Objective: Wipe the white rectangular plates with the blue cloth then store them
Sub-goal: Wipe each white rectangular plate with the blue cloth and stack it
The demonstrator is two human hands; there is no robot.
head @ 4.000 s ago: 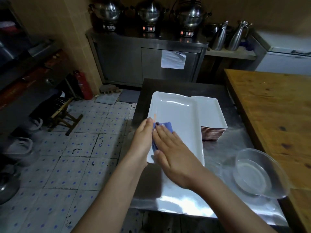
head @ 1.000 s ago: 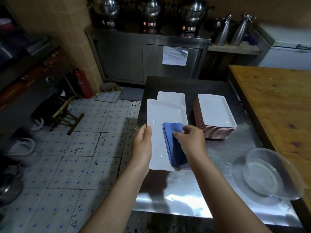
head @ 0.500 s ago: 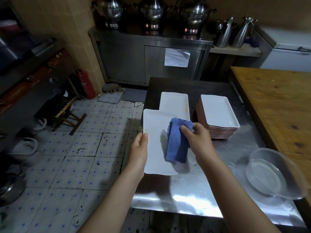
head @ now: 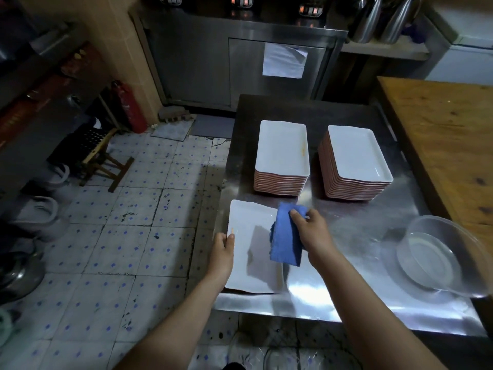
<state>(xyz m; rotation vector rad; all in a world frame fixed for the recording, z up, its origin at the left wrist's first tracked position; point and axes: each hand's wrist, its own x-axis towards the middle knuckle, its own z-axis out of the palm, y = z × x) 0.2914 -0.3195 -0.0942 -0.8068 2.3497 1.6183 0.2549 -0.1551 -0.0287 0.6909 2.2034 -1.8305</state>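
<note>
The cloth [head: 285, 236] is being gripped along its right edge by the curled fingers [head: 295, 214] of the right hand [head: 313, 235]. The rest of it is hanging in a loose fold over the plate [head: 249, 220]. Held like this, a free flap is being offered to the white surface for a wiping stroke, and a shadow is being cast there. Whether the cloth is touching the plate cannot be told.

The plate's left rim is being pinched by the left hand [head: 222, 253], with the thumb [head: 231, 237] on top and the other fingers hidden underneath. The plate is probably being steadied this way against the push of the wiping. A small orange mark is showing on the rim just above the thumb, so that edge is likely being left for a later pass. The near edge is apparently being held a little off the table [head: 346, 265], judging by the dark strip beneath it. Whether the far edge is resting on the steel cannot be told.

Beyond the hands, two piles of plates are standing side by side, well apart from the held one. The left pile [head: 281, 148] is showing an orange smear along the right side of its top plate, while the right pile [head: 356, 153] is looking clean on top. From that alone, the left is being judged the unwiped pile and the right the wiped one.

A clear bowl [head: 453, 228] is sitting near the right hand's side, apart from the work. The wiping step is being done, and storing is not yet being attempted.
</note>
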